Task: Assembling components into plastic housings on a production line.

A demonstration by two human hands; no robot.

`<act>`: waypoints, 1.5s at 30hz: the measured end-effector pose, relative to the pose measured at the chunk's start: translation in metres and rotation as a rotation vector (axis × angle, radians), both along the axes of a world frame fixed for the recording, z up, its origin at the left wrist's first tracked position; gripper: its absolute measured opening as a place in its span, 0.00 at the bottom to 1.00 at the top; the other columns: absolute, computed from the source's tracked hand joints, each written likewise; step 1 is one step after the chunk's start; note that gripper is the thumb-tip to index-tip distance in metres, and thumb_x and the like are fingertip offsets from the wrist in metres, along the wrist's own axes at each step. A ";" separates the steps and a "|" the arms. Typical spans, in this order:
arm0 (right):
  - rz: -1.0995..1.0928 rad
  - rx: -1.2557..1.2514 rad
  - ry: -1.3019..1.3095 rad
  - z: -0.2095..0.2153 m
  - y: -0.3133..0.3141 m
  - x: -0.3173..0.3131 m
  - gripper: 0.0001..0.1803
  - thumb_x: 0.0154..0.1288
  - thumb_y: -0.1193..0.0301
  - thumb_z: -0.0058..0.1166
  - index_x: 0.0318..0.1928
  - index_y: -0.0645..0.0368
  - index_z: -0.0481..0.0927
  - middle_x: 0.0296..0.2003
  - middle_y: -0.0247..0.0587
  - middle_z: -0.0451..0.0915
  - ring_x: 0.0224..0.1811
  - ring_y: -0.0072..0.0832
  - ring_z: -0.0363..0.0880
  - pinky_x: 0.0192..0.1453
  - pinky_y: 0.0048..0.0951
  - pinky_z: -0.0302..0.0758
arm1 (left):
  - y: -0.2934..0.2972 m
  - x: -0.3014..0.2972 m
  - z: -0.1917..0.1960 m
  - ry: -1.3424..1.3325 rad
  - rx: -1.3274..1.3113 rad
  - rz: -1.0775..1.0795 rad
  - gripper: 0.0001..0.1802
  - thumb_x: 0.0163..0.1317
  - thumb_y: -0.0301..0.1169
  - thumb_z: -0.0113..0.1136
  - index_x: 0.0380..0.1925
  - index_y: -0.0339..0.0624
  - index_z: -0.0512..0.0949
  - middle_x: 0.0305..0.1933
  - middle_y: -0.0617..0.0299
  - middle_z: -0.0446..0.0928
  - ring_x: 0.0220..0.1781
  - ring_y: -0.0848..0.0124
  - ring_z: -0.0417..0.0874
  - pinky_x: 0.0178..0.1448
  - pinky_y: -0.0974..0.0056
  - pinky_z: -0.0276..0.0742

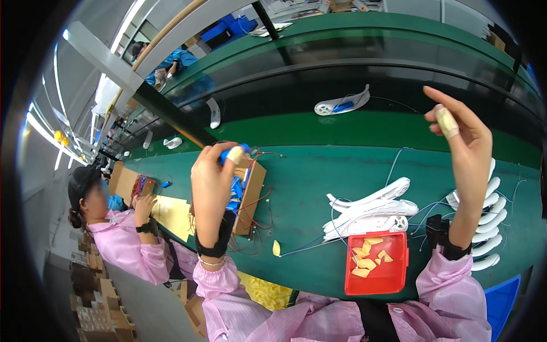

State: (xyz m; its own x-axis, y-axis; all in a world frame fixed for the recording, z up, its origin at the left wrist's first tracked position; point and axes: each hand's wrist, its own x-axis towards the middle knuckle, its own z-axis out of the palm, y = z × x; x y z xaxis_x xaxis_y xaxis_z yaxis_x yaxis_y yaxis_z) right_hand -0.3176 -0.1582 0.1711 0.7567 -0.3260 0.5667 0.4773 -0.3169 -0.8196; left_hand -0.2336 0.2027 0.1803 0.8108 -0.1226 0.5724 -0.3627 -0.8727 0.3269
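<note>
My left hand (213,174), with a pale yellow cover on the thumb, is closed on a blue wire-leaded pack (244,149). It is above a cardboard box (256,191) of similar blue packs (236,196) with red wires. My right hand (464,134) is raised at the right, its index finger stretched out and its covered thumb apart from it. I see nothing held in it. Below and between my hands lie stacked white curved housings (370,208) with thin cables. A red tray (376,285) holds several yellow pieces (364,263).
On the dark conveyor ahead sits a white housing (356,102) with a blue pack inside; more housings (213,113) lie to the left. Several white curved parts (487,233) line the right. A co-worker (128,239) in pink works at the left. A sloping post (176,117) crosses the far left.
</note>
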 end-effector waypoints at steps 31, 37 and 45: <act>0.352 0.275 0.182 -0.023 0.024 0.019 0.19 0.67 0.77 0.56 0.57 0.67 0.79 0.42 0.47 0.87 0.45 0.24 0.85 0.50 0.27 0.79 | -0.184 -0.002 -0.028 0.245 -0.825 -0.825 0.10 0.69 0.23 0.56 0.44 0.26 0.82 0.44 0.53 0.79 0.38 0.71 0.84 0.42 0.70 0.83; 0.248 0.197 0.122 -0.025 0.031 0.019 0.18 0.66 0.77 0.57 0.56 0.69 0.79 0.43 0.48 0.87 0.46 0.26 0.85 0.47 0.26 0.80 | -0.189 -0.003 -0.030 0.201 -0.829 -0.792 0.10 0.68 0.21 0.55 0.44 0.26 0.82 0.43 0.53 0.79 0.38 0.71 0.84 0.44 0.69 0.83; 0.253 0.334 0.138 -0.025 0.033 0.022 0.18 0.64 0.78 0.60 0.55 0.69 0.81 0.44 0.48 0.86 0.44 0.28 0.86 0.48 0.25 0.82 | -0.195 -0.010 -0.024 0.226 -1.033 -0.768 0.14 0.69 0.25 0.55 0.51 0.28 0.78 0.44 0.56 0.80 0.44 0.72 0.82 0.51 0.65 0.81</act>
State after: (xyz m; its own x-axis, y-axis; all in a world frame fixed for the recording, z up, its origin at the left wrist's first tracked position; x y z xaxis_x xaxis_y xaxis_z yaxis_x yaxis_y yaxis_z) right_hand -0.2961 -0.1248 0.1456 0.8974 -0.2691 0.3496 0.3847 0.0894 -0.9187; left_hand -0.2435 0.0081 0.1559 0.8209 -0.1827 0.5411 -0.5021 0.2205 0.8362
